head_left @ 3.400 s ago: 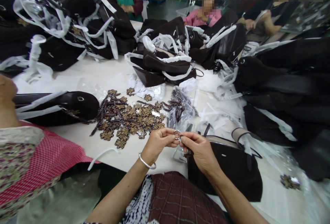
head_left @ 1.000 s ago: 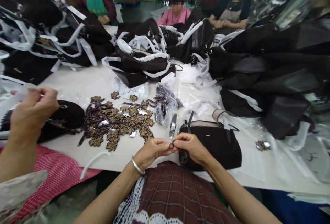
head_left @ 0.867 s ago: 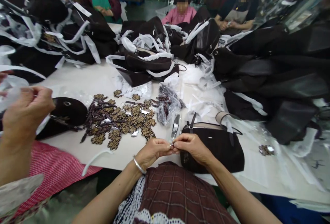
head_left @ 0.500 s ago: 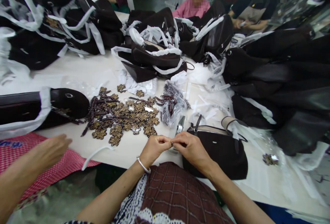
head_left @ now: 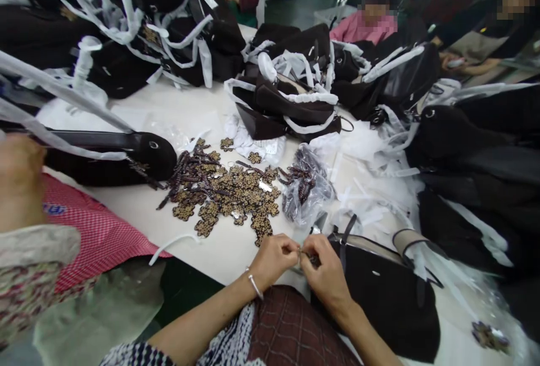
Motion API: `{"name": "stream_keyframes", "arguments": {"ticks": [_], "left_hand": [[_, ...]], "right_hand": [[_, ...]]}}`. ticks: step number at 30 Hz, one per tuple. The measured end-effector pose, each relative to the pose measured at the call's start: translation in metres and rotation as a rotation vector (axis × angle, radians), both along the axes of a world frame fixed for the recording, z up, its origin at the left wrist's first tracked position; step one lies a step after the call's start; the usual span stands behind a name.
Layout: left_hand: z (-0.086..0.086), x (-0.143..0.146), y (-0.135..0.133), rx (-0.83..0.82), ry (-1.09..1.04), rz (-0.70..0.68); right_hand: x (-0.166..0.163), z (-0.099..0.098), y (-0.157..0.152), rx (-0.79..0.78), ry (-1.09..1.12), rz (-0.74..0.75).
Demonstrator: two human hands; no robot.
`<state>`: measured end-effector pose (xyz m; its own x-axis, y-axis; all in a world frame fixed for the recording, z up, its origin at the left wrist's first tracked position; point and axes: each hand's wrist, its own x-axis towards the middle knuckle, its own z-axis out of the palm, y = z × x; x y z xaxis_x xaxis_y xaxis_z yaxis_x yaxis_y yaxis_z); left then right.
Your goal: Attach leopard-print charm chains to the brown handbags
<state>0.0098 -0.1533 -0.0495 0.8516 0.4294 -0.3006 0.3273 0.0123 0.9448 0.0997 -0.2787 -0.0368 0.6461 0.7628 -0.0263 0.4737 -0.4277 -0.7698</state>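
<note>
Just above my lap, my left hand (head_left: 276, 258) and my right hand (head_left: 324, 265) meet, fingertips pinched together. Between them is a small, thin, brownish piece, mostly covered by the fingers; its kind cannot be made out. Right beside my right hand lies a black handbag (head_left: 386, 293) with a short dark strap (head_left: 348, 236). Beyond my left hand spreads a pile of leopard-print flower-shaped tags (head_left: 230, 186), with dark coiled cords (head_left: 196, 172) among them. A clear plastic bag (head_left: 310, 186) with more dark coiled cords rests behind my hands.
On the left, a co-worker's hand (head_left: 19, 177) is near another black bag (head_left: 101, 166) with white-wrapped handles. Black bags (head_left: 291, 102) are heaped along the back and right of the table (head_left: 139, 214). A loose flower tag (head_left: 489, 337) lies at far right. People sit opposite.
The view has swung left, so the table things appear further right. My hands stay pinched together. The co-worker's arm has shifted, and the left bag's handles now stand raised.
</note>
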Motion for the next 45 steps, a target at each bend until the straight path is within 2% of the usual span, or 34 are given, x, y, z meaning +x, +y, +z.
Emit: {"name": "stream_keyframes", "arguments": {"ticks": [3,7,9,13,15,18,23,28,30,33,36,38,40,42,45], "left_hand": [[-0.005,-0.004,0.012,-0.168,0.043,0.001],[-0.012,-0.012,0.027,-0.379,0.046,0.041],[-0.013,-0.017,0.035,-0.52,-0.013,0.097],[-0.011,-0.023,0.052,-0.677,-0.117,0.197],[-0.012,-0.025,0.063,-0.718,-0.139,0.238],[-0.017,-0.026,0.08,-0.77,-0.133,0.324],[-0.029,-0.021,0.109,-0.819,-0.083,0.472],[-0.044,-0.012,0.134,-0.939,-0.103,0.573],[-0.05,-0.007,0.141,-0.921,-0.099,0.59],[-0.056,-0.001,0.152,-0.725,-0.05,0.573],[-0.057,0.004,0.164,-0.507,0.044,0.534],[-0.057,0.007,0.172,-0.435,0.094,0.522],[-0.057,0.01,0.177,-0.415,0.113,0.527],[-0.058,0.012,0.18,-0.431,0.108,0.544],[-0.057,0.015,0.18,-0.464,0.097,0.565]], "right_hand": [[0.004,-0.004,0.0,0.087,-0.085,0.182],[0.012,-0.006,0.011,0.103,-0.017,0.307],[0.015,-0.007,0.021,0.122,0.063,0.308],[0.02,-0.006,0.052,0.098,0.349,0.154],[0.026,-0.006,0.071,0.032,0.538,0.125],[0.038,-0.009,0.103,-0.098,0.738,0.195],[0.058,-0.021,0.158,-0.178,0.775,0.343],[0.07,-0.039,0.193,-0.244,1.024,0.299],[0.073,-0.048,0.2,-0.264,1.051,0.262],[0.081,-0.062,0.207,-0.288,1.053,0.24],[0.097,-0.072,0.223,-0.277,0.892,0.231],[0.112,-0.076,0.242,-0.228,0.612,0.208],[0.127,-0.08,0.267,-0.154,0.261,0.213],[0.137,-0.085,0.295,-0.12,-0.068,0.282],[0.144,-0.098,0.328,-0.24,-0.417,0.417]]}}
